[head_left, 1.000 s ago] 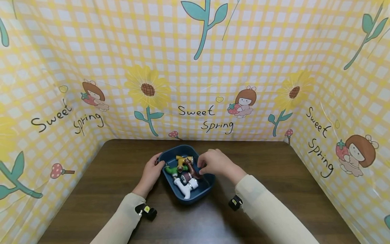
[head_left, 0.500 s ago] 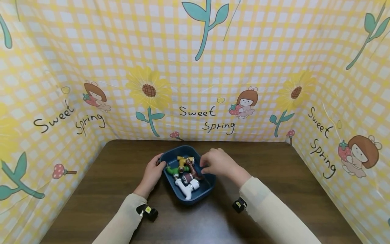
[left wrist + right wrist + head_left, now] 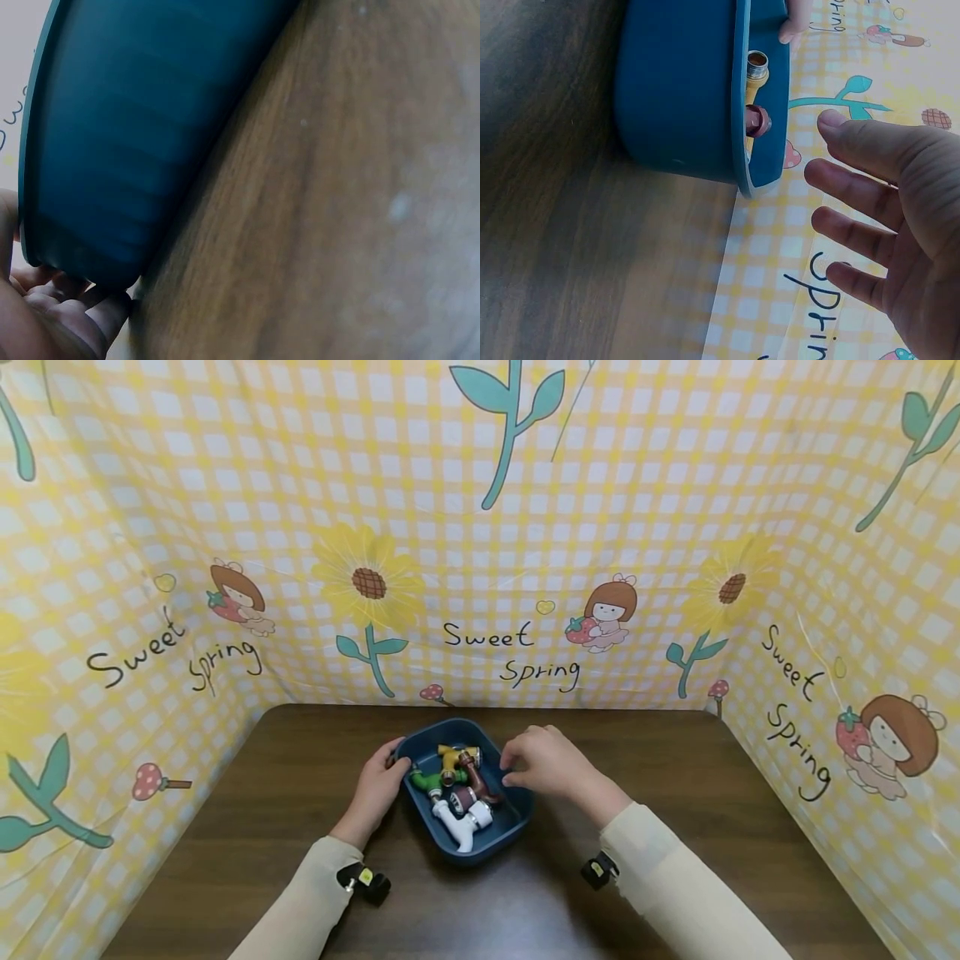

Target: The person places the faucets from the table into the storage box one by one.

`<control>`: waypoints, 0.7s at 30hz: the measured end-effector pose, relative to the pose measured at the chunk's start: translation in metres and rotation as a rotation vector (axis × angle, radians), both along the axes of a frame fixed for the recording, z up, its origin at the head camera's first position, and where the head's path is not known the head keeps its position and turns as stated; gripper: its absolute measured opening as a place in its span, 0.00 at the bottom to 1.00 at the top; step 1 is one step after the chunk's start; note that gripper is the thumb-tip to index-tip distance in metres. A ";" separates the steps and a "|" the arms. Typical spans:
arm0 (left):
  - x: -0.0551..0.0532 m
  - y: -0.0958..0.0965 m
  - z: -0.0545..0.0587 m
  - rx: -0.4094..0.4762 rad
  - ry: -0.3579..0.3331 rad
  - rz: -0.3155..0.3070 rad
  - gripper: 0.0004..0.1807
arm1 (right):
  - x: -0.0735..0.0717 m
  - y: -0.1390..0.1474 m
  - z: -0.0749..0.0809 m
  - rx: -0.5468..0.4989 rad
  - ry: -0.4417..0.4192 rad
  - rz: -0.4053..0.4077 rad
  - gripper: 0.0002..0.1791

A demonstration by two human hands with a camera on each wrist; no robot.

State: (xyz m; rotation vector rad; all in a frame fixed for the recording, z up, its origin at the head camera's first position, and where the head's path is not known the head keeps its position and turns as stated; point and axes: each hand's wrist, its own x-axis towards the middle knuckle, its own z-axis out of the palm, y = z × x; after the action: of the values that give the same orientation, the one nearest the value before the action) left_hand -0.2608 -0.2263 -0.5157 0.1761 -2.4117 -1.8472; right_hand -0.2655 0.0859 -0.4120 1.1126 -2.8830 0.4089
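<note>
A dark blue plastic basin (image 3: 517,822) sits on the table. Heaped inside it are a white tap-shaped fitting (image 3: 455,827), a green one (image 3: 426,779), a yellow one (image 3: 450,760), a brown one (image 3: 477,781) and a purple-brown round piece (image 3: 462,797). My left hand (image 3: 378,783) grips the basin's left rim, thumb over the edge; in the left wrist view its fingers (image 3: 82,304) lie against the outer wall. Over the right rim hovers my right hand (image 3: 543,764), holding nothing. The right wrist view shows that hand's fingers (image 3: 855,193) loosely bent and apart from the basin.
The brown wooden table (image 3: 675,827) extends around the basin. A yellow checked cloth (image 3: 465,560) with printed flowers walls off the back and both sides. Small black cameras hang at both sleeve cuffs, the right one (image 3: 598,870) above the table.
My right hand has drawn slightly to the right, away from the brown fitting. The left hand keeps its grip on the rim, and the pieces in the basin lie as before.
</note>
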 end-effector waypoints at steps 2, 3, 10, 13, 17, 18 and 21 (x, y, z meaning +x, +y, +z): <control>0.000 0.000 0.000 -0.002 -0.005 0.000 0.27 | 0.002 0.001 0.001 -0.014 0.000 0.000 0.10; 0.000 0.000 0.000 0.002 -0.008 0.000 0.27 | 0.003 0.002 0.002 -0.019 0.003 -0.002 0.09; -0.001 0.000 0.000 0.005 -0.007 0.002 0.26 | 0.007 0.008 0.004 -0.033 0.017 -0.013 0.09; -0.001 0.000 0.000 0.004 -0.007 0.002 0.26 | 0.009 0.010 0.004 -0.046 0.019 -0.008 0.09; 0.000 0.000 0.001 0.007 -0.016 0.002 0.26 | 0.009 0.013 0.002 -0.055 0.027 -0.008 0.10; 0.000 0.000 0.001 0.007 -0.019 0.002 0.26 | 0.010 0.014 0.002 -0.058 0.031 -0.009 0.10; -0.001 -0.001 0.001 0.014 -0.022 0.003 0.26 | 0.010 0.017 0.000 -0.067 0.038 -0.012 0.10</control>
State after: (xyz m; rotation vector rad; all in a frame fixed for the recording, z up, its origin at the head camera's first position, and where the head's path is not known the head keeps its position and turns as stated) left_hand -0.2615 -0.2269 -0.5149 0.2019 -2.4122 -1.8705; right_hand -0.2554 0.1028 -0.4124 1.0807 -2.8192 0.4749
